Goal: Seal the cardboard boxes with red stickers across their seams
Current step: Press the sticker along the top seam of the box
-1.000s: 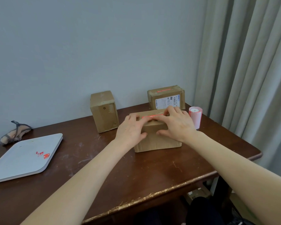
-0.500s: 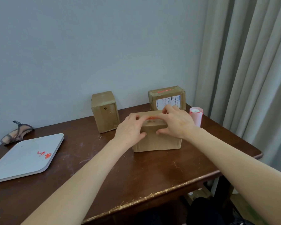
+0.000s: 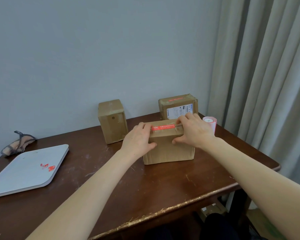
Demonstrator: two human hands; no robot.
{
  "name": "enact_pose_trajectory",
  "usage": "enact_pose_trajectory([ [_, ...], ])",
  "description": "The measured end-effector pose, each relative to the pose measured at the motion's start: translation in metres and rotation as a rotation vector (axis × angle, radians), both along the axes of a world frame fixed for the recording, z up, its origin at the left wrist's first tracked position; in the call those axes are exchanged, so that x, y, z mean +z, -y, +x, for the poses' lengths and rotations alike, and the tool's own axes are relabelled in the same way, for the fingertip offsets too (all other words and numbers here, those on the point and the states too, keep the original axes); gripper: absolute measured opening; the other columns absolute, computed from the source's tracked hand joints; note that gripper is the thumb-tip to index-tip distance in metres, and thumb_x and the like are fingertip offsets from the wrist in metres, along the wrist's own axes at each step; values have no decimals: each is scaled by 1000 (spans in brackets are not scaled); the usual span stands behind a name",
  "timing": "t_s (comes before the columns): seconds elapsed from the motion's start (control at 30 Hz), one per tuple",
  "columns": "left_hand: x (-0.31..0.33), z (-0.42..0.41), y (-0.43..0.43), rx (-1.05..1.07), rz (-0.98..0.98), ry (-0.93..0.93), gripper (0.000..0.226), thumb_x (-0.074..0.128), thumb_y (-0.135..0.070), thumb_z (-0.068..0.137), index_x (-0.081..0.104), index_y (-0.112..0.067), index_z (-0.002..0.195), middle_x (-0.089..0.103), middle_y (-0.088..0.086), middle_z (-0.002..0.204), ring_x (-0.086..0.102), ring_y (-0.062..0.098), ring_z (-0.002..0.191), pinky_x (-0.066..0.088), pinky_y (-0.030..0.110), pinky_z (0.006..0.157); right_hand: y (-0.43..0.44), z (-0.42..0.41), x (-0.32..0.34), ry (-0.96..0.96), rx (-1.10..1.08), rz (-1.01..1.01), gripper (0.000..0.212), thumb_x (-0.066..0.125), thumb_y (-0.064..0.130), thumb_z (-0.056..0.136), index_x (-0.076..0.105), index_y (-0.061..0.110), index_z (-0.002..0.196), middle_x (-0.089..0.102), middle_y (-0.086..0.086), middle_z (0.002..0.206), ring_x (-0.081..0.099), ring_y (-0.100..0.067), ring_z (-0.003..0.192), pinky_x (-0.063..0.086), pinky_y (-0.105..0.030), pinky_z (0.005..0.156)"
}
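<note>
table (image 3: 163, 191) first: dark wood, front edge chipped. white tray (image 3: 24, 170) lies far left on it w/ a few red scraps on top.

near box (image 3: 168, 151) sits center-right on the table, front face twd me. back-right box (image 3: 177, 108) is just behind it, w/ a red strip on its top and a white label on its front. back-left box (image 3: 113, 122) stands upright and apart from both, and i see no red on it.

step in hand, imo: pressing a seal down on the near box. left grip (image 3: 139, 141) lies over the top-left edge, fingers fairly straight on the lid, thumb on the front face. it has hold of nothing, it only presses. right grip (image 3: 196, 132) does the same at the right end: fingertips on the lid, thumb down the front, a bit arched, nothing held.

next move prob calls for a firm rub along the strip end to end. after that, a reach to the sticker roll (image 3: 210, 124), which stands just right of the box behind my right grip, for the back-left box.

red sticker (image 3: 164, 126): long thin strip w/ white print, running left-right across the lid. the mid part looks flat. both ends are under fingers, so i can't tell if they're stuck. the seam under it isn't visible.
</note>
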State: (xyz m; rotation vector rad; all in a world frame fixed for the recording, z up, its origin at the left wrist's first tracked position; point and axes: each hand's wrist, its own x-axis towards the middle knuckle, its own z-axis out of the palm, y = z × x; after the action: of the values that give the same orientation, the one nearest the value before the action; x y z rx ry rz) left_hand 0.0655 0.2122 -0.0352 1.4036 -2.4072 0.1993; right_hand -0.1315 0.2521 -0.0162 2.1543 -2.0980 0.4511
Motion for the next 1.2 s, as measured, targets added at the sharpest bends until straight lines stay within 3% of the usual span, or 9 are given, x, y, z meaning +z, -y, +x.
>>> enact_pose_trajectory([
  [0.17,4,-5,3,27,33,33,72,66,-49,80,37,-21,140,37,4,140,38,22,125,47,35,93,1,2,-2,-65,-17,23,85,66,69,70,38,31,141,41,-3,131,38,-22,123,45,-35,89],
  [0.43,6,-6,7,59,28,62,68,68,-52,77,47,-25,135,38,0,139,39,19,125,48,34,90,4,4,-3,-104,-20,15,75,62,70,73,45,35,136,42,-3,127,39,-23,120,46,-34,85],
  [0.7,2,-3,4,41,-26,42,67,64,-54,80,44,-27,137,43,-2,137,44,16,121,46,29,87,3,3,-4,-74,-16,21,73,65,67,74,45,35,136,41,-1,130,37,-23,121,47,-35,84],
  [0.83,-1,3,1,22,-15,-25,66,66,-48,80,44,-22,136,44,-4,137,53,16,113,46,28,84,-1,-2,-9,-35,3,-20,67,65,58,79,43,35,138,42,4,132,37,-19,123,46,-35,87],
  [1.0,-6,8,-2,-35,-25,-64,58,66,-40,83,44,-29,135,41,-5,136,59,20,97,47,26,75,-7,-5,-13,-65,33,-44,59,61,53,85,40,41,139,41,6,133,36,-17,124,44,-34,88],
  [1.2,-8,8,0,-43,-28,-67,53,65,-39,84,50,-29,134,43,-6,137,58,18,103,47,26,80,-4,-4,-12,-60,23,-31,57,62,54,85,45,41,137,42,5,132,36,-17,124,43,-34,88],
])
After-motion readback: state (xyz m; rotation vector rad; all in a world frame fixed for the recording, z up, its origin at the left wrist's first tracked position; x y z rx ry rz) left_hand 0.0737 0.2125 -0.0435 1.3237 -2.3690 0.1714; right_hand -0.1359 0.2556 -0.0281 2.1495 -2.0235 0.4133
